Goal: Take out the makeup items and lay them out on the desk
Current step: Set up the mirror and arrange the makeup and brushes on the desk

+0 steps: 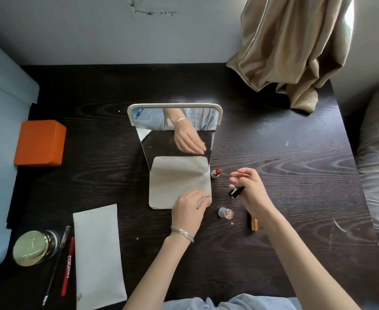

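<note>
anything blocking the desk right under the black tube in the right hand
Nothing visible does. The right hand holds the black tube over bare desk; the red lipstick stands beyond it and the small glitter bottle lies nearer the person.

On the dark wooden desk [273,153] a white-framed mirror [175,130] stood on its pale base [175,189]. The left hand [189,211], with a silver bangle [182,233] on the wrist, rested on the base corner. The right hand [250,189] held a small black tube [236,192] above the desk. An open red lipstick [216,173] stood beside the base, a small glass bottle [226,212] lay near, and a gold tube [254,224] lay partly under the right wrist.
</note>
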Available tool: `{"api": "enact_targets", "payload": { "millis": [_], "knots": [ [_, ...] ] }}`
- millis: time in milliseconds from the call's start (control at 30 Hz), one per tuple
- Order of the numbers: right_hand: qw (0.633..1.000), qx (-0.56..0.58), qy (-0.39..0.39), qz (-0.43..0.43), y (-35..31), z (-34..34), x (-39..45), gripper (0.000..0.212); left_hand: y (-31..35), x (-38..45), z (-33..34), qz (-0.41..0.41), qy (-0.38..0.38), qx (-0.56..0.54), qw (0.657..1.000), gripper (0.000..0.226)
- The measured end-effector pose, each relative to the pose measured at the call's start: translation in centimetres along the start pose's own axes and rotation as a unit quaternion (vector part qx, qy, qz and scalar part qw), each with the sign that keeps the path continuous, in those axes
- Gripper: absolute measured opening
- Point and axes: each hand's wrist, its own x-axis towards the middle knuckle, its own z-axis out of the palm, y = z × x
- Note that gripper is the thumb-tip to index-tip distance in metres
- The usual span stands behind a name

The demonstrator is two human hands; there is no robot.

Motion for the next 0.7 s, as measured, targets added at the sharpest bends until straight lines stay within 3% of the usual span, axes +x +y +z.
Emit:
{"api": "enact_targets", "payload": {
  "millis": [100, 200, 333, 500, 600, 700],
  "knots": [
    [0.970, 0.225, -0.055, 0.077, -1.2, -0.5, -1.9, 0.019, 3.8, 0.8, -1.1, -0.052, 0.003, -0.143, 0.988, 0.012],
    [0.966, 0.216, -0.104, 0.100, -1.3, -0.7, -3.1, 0.009, 6.0, 1.5, -2.1, -0.012, -0.013, -0.189, 0.982, 0.024],
    [0.965, 0.185, -0.155, 0.101, -1.0, -0.7, -3.7, 0.023, 6.5, 1.6, -1.8, 0.039, -0.013, -0.144, 0.989, 0.027],
    [0.960, 0.216, -0.141, 0.113, -0.9, -0.7, -4.2, 0.030, 6.7, 1.3, -1.7, 0.041, 0.042, -0.168, 0.984, 0.021],
    [0.956, 0.208, -0.158, 0.130, -0.9, -1.0, -4.5, 0.026, 6.6, 1.1, -1.7, -0.095, 0.014, -0.322, 0.942, 0.029],
    [0.976, 0.072, -0.179, 0.098, -0.5, -1.5, -4.9, 0.021, 6.1, 1.0, -1.6, -0.189, -0.027, -0.416, 0.889, 0.027]
  ]
}}
